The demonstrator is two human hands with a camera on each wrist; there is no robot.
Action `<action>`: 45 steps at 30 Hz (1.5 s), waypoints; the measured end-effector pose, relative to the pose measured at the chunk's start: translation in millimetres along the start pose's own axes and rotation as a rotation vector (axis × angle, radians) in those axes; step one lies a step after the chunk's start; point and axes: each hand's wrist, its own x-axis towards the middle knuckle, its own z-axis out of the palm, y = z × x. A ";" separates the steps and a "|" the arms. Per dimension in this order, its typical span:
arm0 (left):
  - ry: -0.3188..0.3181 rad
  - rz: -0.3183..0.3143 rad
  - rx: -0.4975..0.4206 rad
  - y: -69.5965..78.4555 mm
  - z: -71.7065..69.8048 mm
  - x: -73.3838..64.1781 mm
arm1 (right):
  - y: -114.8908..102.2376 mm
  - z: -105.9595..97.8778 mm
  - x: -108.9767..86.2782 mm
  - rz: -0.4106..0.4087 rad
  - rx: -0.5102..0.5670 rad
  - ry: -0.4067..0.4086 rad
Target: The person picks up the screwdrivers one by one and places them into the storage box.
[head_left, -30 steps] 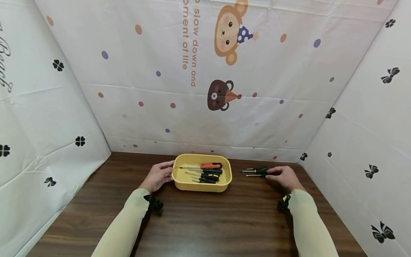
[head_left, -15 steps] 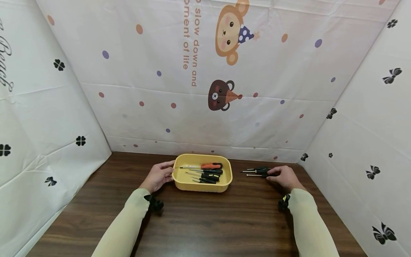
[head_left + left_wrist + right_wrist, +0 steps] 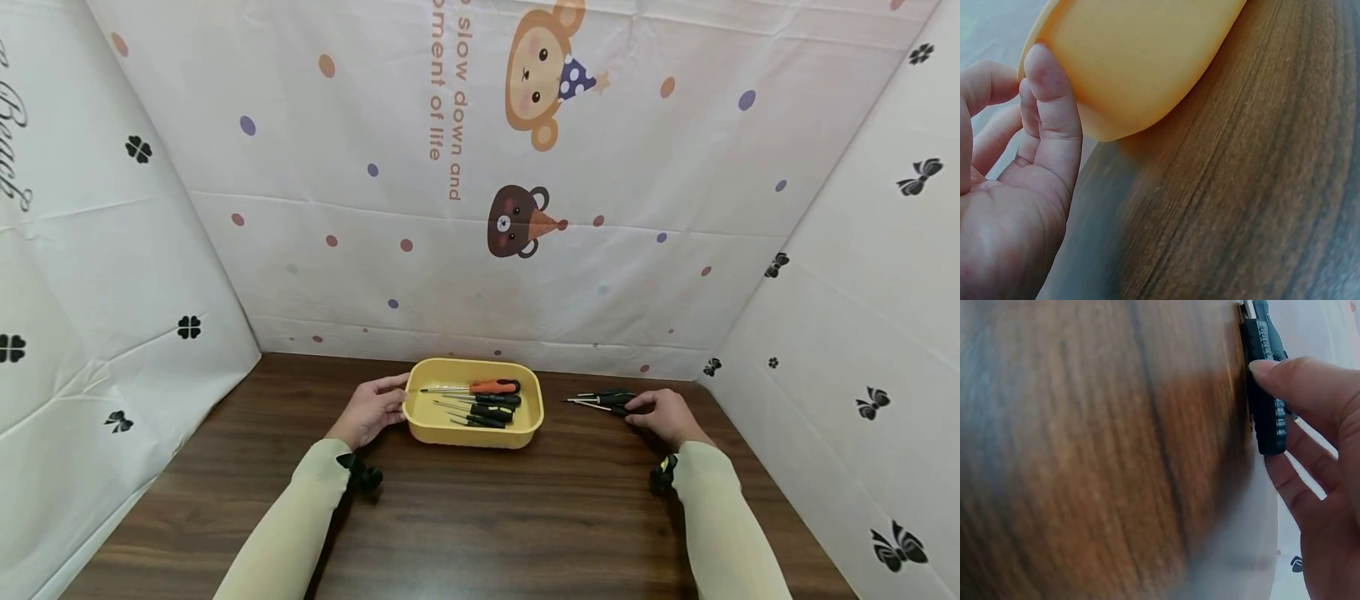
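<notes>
My left hand (image 3: 369,410) holds the left end of a yellow plastic tray (image 3: 472,437), its fingers at the rim. The left wrist view shows those fingers close up against the tray's end wall. Several screwdrivers (image 3: 491,412) with black handles lie in the tray, along with one orange-handled screwdriver (image 3: 491,387). To the right, my right hand (image 3: 663,414) pinches a black-handled screwdriver (image 3: 1266,422) between thumb and fingers. Its shaft points left and crosses close to other black-handled screwdrivers (image 3: 609,392) lying just behind it on the table.
The dark wood-grain table (image 3: 502,517) ends at a white patterned cloth (image 3: 442,283) behind the tray. More white cloth (image 3: 847,333) rises at the right side and left side. Each wrist wears a small black camera (image 3: 663,473).
The screwdriver in my right hand has turned, its tip swinging away from me toward the other screwdrivers. My left hand and the tray stay in place.
</notes>
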 end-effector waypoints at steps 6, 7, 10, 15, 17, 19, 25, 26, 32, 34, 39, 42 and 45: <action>0.007 -0.007 -0.007 0.5 1.2 0.9 | 0.5 -1.8 -4.5 0.033 0.005 -0.028; 0.008 -0.008 -0.005 0.3 1.2 1.0 | 0.7 -1.7 -4.9 0.041 0.008 -0.028; 0.015 -0.014 -0.001 -0.2 1.4 1.4 | 0.3 -1.4 -6.4 0.037 0.011 -0.036; 0.015 -0.022 0.004 -0.8 1.6 2.0 | 0.1 0.0 -8.6 0.043 0.019 -0.041; 0.013 -0.022 0.005 -0.5 1.7 1.8 | 0.5 0.7 -9.3 0.050 0.024 -0.039; 0.014 -0.021 0.003 0.1 2.1 1.3 | 0.6 1.1 -10.4 0.044 0.018 -0.034; 0.005 -0.016 0.011 2.6 3.0 -0.9 | -3.0 1.2 -13.4 0.050 0.018 -0.014; 0.002 -0.015 0.014 2.6 3.0 -1.2 | -3.7 1.1 -13.8 0.053 0.016 -0.016; 0.011 -0.014 0.009 0.9 1.0 -0.6 | -4.6 1.6 -12.5 0.073 -0.001 -0.034; 0.013 -0.012 0.008 0.6 0.2 -0.6 | -4.5 2.1 -11.3 0.086 0.005 -0.037; 0.001 -0.006 0.011 0.3 -0.9 -1.6 | -5.5 3.4 -10.2 0.109 0.014 -0.039; 0.003 -0.008 0.005 0.2 -0.3 -1.3 | -6.0 3.2 -10.8 0.120 0.017 -0.041; -0.007 -0.005 0.007 -0.3 -0.1 -0.9 | -5.5 2.6 -11.5 0.120 0.012 -0.039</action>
